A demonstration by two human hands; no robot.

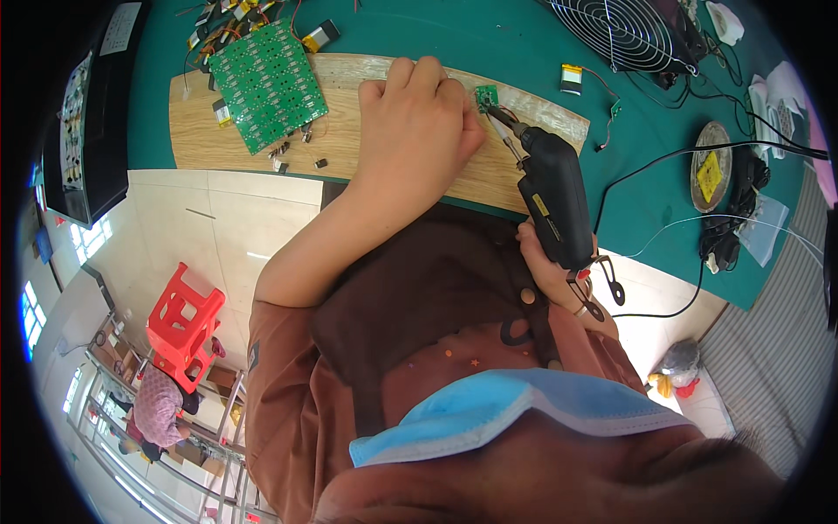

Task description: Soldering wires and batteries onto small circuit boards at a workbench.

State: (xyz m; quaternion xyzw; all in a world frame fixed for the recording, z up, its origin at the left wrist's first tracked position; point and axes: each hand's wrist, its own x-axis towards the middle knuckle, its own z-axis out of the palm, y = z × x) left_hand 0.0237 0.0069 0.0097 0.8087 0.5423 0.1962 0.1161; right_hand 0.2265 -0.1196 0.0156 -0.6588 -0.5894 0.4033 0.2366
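In my right hand [548,266] is a black soldering gun [557,196], its fingers wrapped round the handle. The tip points up and left, at a small green circuit board [486,94] on the wooden board [340,157]. Whether tip and circuit board touch is hard to tell. My left hand [417,118] rests on the wooden board just left of the small circuit board. Its fingers are curled closed, and whatever they pinch is hidden behind them. Further left lies a large green panel of circuit boards [268,86], with small metal parts [281,157] beside it.
Battery packs [321,36] with wires are heaped at the far left. Another battery [571,79] is wired to a small board on the right. A fan with a wire guard [615,31] stands at the back right. A round dish [709,166] holds a yellow sponge; black cables cross nearby.
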